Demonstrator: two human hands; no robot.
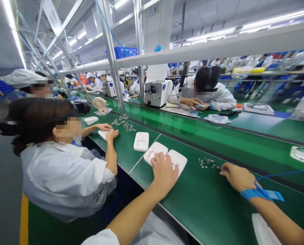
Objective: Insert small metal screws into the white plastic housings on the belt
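My left hand (pixel 165 174) rests with its fingers apart over two white plastic casings lying side by side. The left casing (pixel 152 152) shows a recessed middle; the right casing (pixel 181 159) has a smooth face and is partly hidden under my fingers. Out to the right, my right hand (pixel 238 177) has thumb and forefinger pinched together at the edge of a scatter of small clear pieces (pixel 205 162). Whatever is between those fingertips is too small to make out. A blue strap (pixel 261 194) with a cord circles the right wrist.
Another white casing (pixel 141 141) lies on the green bench (pixel 203 204) to the left. A co-worker there (pixel 65 170) handles a white casing near more small pieces (pixel 122 124). A pale casing (pixel 264 229) sits beneath my right forearm. Metal posts (pixel 111 58) rise behind the bench.
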